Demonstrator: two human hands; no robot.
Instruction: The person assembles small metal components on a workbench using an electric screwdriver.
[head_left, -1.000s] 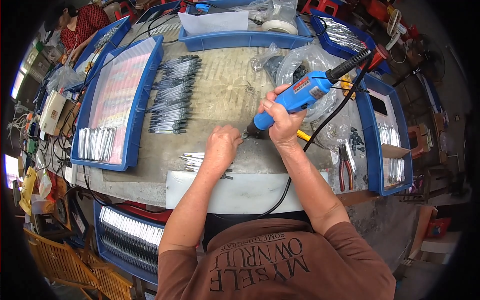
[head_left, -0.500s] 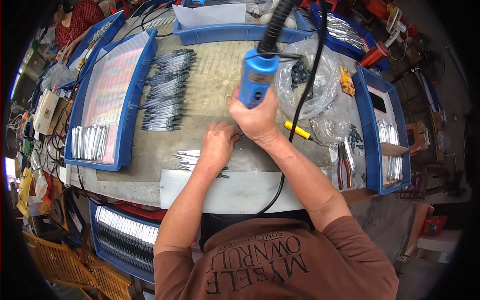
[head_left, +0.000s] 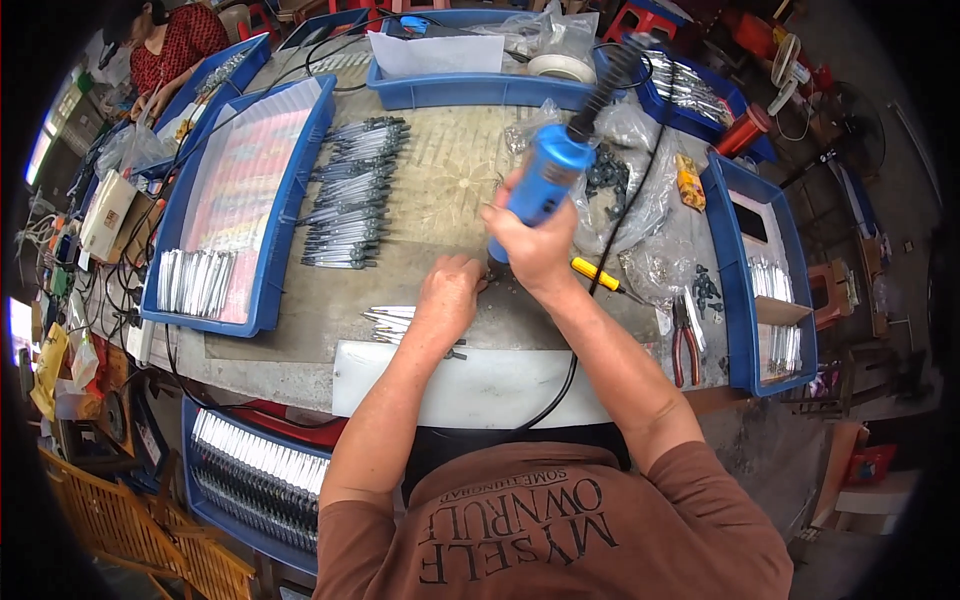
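Note:
My right hand (head_left: 540,243) is wrapped round a blue electric screwdriver (head_left: 553,172), which leans with its top to the far right. The screwdriver's dark lower end comes down close to the fingertips of my left hand (head_left: 447,296). Those fingers are pinched together low over the table; whatever they hold is hidden or too small to name. Beside my left wrist lie several slim white pen-like pieces (head_left: 388,324). A white plate (head_left: 480,392) spans the table's near edge beneath my forearms.
Dark-ended clear rods (head_left: 350,200) lie in rows left of centre. Blue trays stand left (head_left: 262,290), right (head_left: 745,345) and far (head_left: 480,94). On the right are a yellow screwdriver (head_left: 597,273), pliers (head_left: 686,345) and plastic bags (head_left: 655,215). A black cable (head_left: 630,215) crosses near my right forearm. Another person (head_left: 180,45) sits far left.
The blue screwdriver has tilted to the right, with my right hand still round it, and its lower end now shows beside my left fingers. The whole view has shifted slightly.

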